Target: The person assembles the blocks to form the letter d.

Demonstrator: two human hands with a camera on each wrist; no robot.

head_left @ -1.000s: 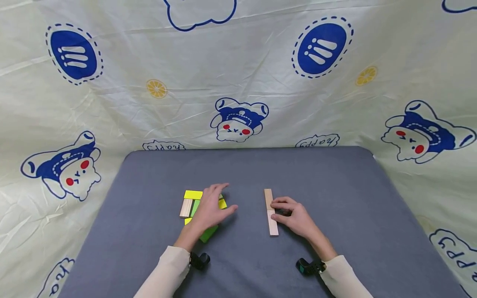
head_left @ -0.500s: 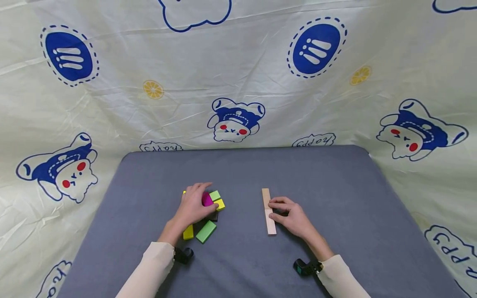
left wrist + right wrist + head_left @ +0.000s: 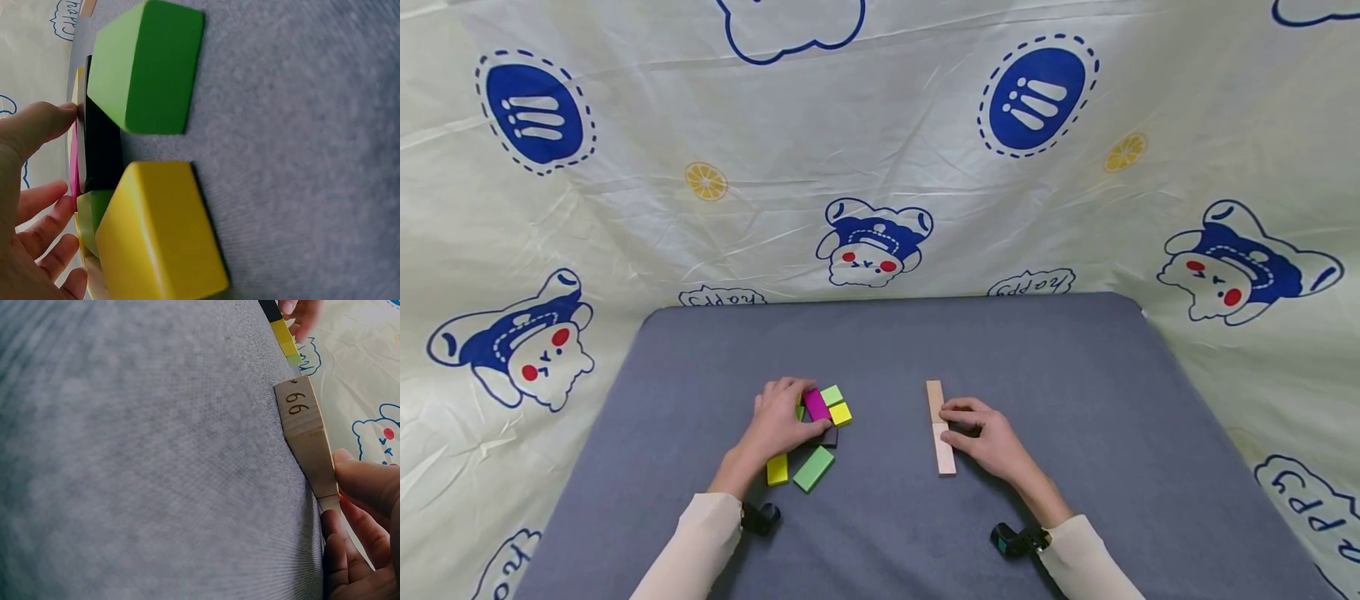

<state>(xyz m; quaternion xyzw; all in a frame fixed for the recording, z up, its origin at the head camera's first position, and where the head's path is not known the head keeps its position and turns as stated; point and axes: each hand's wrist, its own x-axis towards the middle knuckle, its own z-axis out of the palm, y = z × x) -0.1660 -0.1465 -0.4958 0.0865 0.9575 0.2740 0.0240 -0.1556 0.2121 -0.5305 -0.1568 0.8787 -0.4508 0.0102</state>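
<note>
In the head view, my left hand [image 3: 778, 421] reaches over a cluster of small coloured blocks on the left. Its thumb and fingertips pinch a magenta block [image 3: 817, 405]. Around it lie a black block [image 3: 830, 437], a yellow block [image 3: 841, 413] and light green blocks, one of them [image 3: 814, 469] nearer the person. Part of the cluster is hidden under the hand. To the right, two plain wooden blocks [image 3: 943, 450] lie end to end in a line. My right hand [image 3: 992, 437] touches their right side near the seam with thumb and fingertips, not curled round them.
A grey cloth-covered table [image 3: 880, 533] lies beneath everything. Behind and beside it hangs a white printed curtain [image 3: 775, 242]. Another yellow block [image 3: 777, 470] lies by the left wrist. The near wooden block carries printed marks [image 3: 297, 403] on its end.
My left hand has moved left and down onto the coloured blocks, and its thumb and fingers have closed on the magenta one. The right hand stays by the wooden blocks.
</note>
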